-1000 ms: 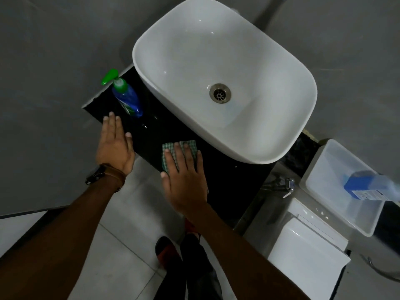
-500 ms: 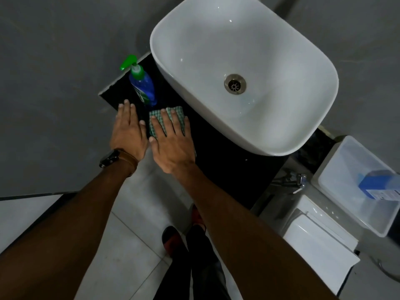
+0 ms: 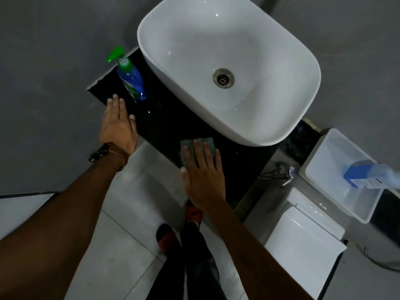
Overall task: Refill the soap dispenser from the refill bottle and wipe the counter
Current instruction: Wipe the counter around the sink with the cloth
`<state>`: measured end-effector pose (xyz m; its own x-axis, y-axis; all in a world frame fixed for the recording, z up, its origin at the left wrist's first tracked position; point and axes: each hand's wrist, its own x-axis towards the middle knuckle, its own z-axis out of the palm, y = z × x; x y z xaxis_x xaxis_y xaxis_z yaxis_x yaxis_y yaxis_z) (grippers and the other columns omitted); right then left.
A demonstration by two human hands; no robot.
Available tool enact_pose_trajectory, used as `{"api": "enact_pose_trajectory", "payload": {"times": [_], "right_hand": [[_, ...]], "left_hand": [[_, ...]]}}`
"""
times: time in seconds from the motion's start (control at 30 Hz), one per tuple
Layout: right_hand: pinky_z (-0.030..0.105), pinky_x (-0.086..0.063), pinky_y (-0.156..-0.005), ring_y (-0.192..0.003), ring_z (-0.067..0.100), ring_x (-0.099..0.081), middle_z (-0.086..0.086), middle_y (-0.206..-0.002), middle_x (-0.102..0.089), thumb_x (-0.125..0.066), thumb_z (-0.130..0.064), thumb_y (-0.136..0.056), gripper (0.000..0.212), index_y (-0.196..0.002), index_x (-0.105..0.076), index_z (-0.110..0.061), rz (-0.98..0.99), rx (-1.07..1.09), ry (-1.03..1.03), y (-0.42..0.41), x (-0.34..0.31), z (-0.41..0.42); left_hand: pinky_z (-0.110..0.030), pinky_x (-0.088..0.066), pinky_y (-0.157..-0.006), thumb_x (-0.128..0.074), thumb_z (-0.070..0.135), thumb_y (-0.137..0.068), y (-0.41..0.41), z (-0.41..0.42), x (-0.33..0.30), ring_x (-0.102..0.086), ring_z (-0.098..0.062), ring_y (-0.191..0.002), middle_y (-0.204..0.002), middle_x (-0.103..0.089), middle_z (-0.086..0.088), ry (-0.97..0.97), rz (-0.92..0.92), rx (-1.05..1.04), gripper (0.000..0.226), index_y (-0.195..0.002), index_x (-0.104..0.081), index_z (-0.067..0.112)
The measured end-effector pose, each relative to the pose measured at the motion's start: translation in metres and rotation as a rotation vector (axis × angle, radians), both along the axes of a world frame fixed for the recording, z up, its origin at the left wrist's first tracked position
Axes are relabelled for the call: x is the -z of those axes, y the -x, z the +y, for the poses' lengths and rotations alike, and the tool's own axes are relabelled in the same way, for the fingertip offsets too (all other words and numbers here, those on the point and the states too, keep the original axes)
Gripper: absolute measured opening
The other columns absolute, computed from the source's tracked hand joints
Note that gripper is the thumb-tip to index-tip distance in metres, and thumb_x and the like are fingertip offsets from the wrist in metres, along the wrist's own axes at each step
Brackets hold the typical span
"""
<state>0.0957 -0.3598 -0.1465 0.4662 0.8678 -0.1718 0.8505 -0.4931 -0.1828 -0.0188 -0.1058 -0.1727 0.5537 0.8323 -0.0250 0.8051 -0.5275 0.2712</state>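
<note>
Refilling looks finished (pump back on the soap dispenser [image 3: 131, 80], refill bottle [image 3: 372, 175] aside in a tub) — wiping remains: right hand [image 3: 202, 173] flat on the cloth [image 3: 198, 146], left hand [image 3: 119, 126] spread on the tabletop [image 3: 164, 124].

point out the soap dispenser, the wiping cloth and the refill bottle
blue soap dispenser with green pump [image 3: 132, 81]: head view, on its blue body
green checked cloth [image 3: 208, 142]: head view, on its top edge
blue refill bottle [image 3: 361, 173]: head view, on its blue label
</note>
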Motion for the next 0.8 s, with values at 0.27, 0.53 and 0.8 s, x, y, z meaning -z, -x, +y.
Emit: {"api": "enact_pose_trajectory", "payload": {"times": [0.27,0.53,0.8], "right_hand": [[0.055,-0.018,-0.128,-0.158,0.031,-0.023,0.01,-0.17,-0.027,-0.028,-0.047,-0.106,0.061,-0.161,-0.031,-0.022,-0.106,0.183,0.043,-0.036,-0.001,-0.076],[0.06,-0.018,-0.127,-0.157,0.038,-0.02,0.019,-0.168,-0.028,-0.023,-0.046,-0.107,0.063,-0.159,-0.031,-0.012,-0.121,0.433,0.016,-0.108,0.003,-0.08],[0.061,-0.015,-0.127,-0.158,0.038,-0.017,0.018,-0.168,-0.026,-0.025,-0.047,-0.105,0.065,-0.159,-0.032,-0.012,-0.114,0.494,0.001,-0.082,0.007,-0.068]], "left_hand": [[-0.04,-0.011,-0.123,-0.021,0.03,-0.105,0.001,0.001,-0.002,-0.008,-0.031,-0.15,-0.162,-0.009,-0.016,0.0,0.01,0.015,0.056,-0.152,-0.014,0.001],[-0.039,-0.008,-0.123,-0.023,0.026,-0.105,-0.001,-0.003,-0.007,-0.009,-0.034,-0.149,-0.161,-0.011,-0.021,-0.032,0.011,0.033,0.056,-0.151,-0.016,-0.005],[-0.041,-0.009,-0.123,-0.02,0.026,-0.104,-0.002,-0.004,-0.007,-0.008,-0.036,-0.149,-0.16,-0.011,-0.024,-0.056,0.053,0.041,0.057,-0.15,-0.015,-0.007]]}}
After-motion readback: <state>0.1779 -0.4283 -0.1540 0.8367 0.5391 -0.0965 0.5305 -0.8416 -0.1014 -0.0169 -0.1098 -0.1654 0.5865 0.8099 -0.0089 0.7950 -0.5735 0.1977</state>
